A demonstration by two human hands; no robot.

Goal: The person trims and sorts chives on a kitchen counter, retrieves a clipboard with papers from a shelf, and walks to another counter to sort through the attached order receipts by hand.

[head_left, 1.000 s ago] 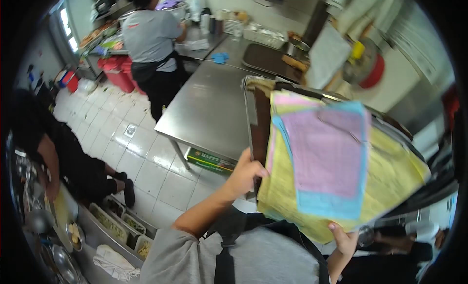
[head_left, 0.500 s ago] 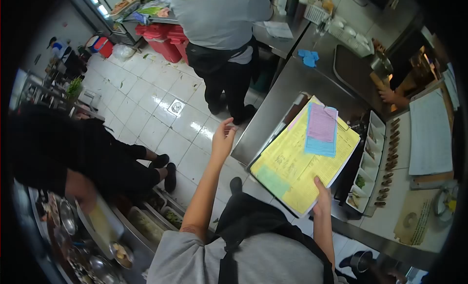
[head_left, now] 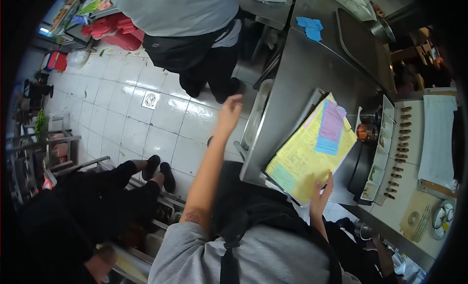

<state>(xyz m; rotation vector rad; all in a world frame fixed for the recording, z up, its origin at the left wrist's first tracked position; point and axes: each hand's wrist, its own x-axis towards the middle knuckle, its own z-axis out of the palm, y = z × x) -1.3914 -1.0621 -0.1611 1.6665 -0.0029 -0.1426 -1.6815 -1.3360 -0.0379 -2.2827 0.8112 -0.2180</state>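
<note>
Here, yellow paper stack (head_left: 295, 164) lay under right hand's (head_left: 320, 197) fingertips, two digits spread, pinch unclear; left hand's (head_left: 228, 116) fingers hung loosely bent, counter (head_left: 312, 64) just beside them.

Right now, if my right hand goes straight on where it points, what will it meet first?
Your right hand, at the edge of the yellow sheet, would probably meet the blue slip on that sheet first, though depth is unclear.
</note>
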